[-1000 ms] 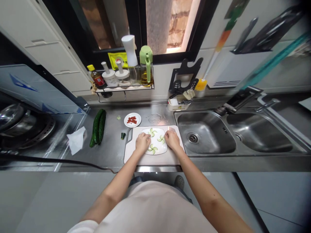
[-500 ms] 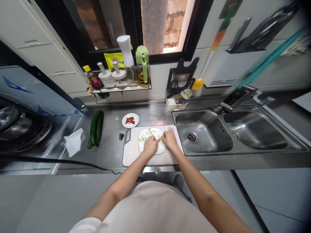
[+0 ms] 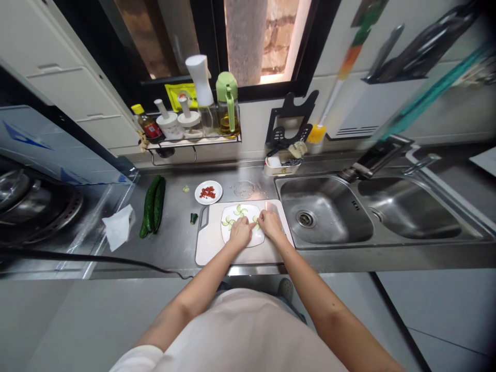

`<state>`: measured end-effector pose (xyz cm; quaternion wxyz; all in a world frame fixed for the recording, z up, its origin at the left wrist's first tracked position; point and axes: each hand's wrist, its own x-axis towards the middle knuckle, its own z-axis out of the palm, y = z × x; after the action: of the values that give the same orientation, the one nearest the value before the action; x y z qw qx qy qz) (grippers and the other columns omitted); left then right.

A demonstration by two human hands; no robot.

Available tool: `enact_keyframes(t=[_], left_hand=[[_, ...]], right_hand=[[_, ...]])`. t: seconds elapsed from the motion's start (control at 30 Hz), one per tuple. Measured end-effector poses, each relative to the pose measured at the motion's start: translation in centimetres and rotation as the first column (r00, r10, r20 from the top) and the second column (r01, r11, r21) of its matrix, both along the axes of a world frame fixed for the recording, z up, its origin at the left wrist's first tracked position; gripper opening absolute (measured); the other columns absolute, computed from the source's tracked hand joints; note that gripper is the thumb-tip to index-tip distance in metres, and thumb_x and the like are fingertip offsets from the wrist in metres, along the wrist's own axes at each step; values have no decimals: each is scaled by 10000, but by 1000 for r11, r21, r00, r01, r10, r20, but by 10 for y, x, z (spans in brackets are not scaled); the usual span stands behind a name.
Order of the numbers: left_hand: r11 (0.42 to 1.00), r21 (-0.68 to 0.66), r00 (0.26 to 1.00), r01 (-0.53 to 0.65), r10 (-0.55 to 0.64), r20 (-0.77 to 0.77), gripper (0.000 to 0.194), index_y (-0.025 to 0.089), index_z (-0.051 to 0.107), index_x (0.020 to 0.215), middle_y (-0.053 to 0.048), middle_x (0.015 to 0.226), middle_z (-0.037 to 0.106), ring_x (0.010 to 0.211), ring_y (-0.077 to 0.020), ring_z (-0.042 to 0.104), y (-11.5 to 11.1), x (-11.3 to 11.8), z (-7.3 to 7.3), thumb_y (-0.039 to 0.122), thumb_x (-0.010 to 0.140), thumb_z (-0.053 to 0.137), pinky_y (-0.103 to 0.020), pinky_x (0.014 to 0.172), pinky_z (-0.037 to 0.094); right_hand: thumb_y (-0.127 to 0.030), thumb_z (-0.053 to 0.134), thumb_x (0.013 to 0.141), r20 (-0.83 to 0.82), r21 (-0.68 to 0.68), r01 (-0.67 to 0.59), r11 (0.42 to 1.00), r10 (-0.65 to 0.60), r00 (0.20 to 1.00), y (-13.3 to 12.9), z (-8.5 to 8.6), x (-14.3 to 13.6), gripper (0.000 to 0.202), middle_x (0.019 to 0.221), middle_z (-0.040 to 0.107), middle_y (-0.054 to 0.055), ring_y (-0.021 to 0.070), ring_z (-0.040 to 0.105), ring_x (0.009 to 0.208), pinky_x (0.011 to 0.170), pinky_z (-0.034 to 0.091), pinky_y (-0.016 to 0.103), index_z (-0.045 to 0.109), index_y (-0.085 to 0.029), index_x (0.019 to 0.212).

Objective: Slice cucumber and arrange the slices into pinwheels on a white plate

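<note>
A white squarish plate [image 3: 253,241] rests on the light cutting board [image 3: 209,245]. Thin pale-green cucumber slices [image 3: 239,211] are arranged on it in small fan-like clusters. My left hand [image 3: 241,232] is over the middle of the plate, a finger stretched right toward the slices at the plate's right side. There my right hand [image 3: 270,225] has its fingertips pinched together on a cucumber slice [image 3: 254,220]. My hands partly cover that cluster and the plate's centre.
Left of the board lie a dark cucumber end [image 3: 194,218] and whole cucumbers [image 3: 154,206]. Behind it is a small plate of chopped red pieces [image 3: 208,192]. A double sink [image 3: 325,206] adjoins on the right; a crumpled tissue [image 3: 118,227] lies far left. A condiment shelf [image 3: 194,139] hangs behind.
Both hands stay at nearly the same place over the plate, with only slight finger movement. The other things have not moved.
</note>
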<state>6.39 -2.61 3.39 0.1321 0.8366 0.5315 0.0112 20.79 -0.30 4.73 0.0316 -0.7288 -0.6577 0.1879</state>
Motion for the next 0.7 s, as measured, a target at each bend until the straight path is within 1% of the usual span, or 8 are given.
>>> enact_keyframes(t=[0.3,0.57,0.7], left_hand=[[1000,-11,1000,13,-13,-25,386,294,603,1203,-84,1013,524,968,-224,465,1,1,2,170,901,397,-336,806,358],[1000,-17,999,13,-13,-34,370,288,608,1196,-89,1016,527,983,-230,473,1,3,5,188,907,401,-339,814,367],[1000,-19,1000,6,-6,-15,360,292,619,1180,-90,1015,532,985,-234,479,2,2,5,198,912,398,-346,818,367]], right_hand=[[-288,477,881,4,-20,5,1000,-5,1000,-1,-2,0,235,969,679,101,200,596,924,727,361,259,635,-182,1020],[-292,475,886,-2,-16,9,1000,-9,1000,-2,-7,0,233,988,675,101,192,594,918,723,359,255,621,-178,1026],[-273,479,873,-71,-6,32,999,-32,997,1,-7,4,223,962,685,89,176,598,865,681,350,236,633,-166,993]])
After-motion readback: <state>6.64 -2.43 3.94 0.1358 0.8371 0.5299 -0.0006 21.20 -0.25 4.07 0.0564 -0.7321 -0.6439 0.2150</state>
